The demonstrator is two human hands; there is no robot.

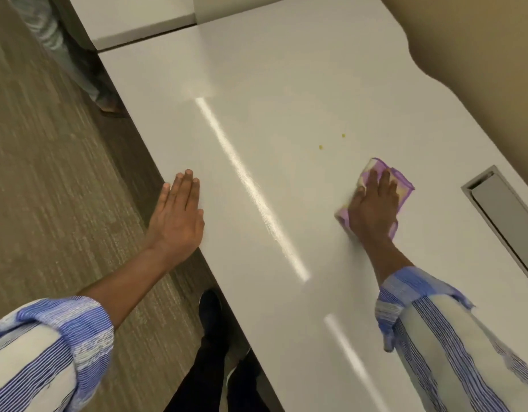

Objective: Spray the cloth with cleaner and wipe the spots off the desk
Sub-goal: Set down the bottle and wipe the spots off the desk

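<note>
Nearest me, the left hand (177,215) lies flat and empty, fingers together, on the near edge of the white desk (256,84), its wrist hanging over the carpet (48,173). Further across, the right hand (372,208) presses palm-down, fingers spread, on a folded purple-edged cloth (403,188) lying on the desktop just beside a metal cable slot (506,215). Just beyond the cloth sit two small yellowish spots (321,147), apart from it, though they are blurred and hard to make out clearly.
</note>
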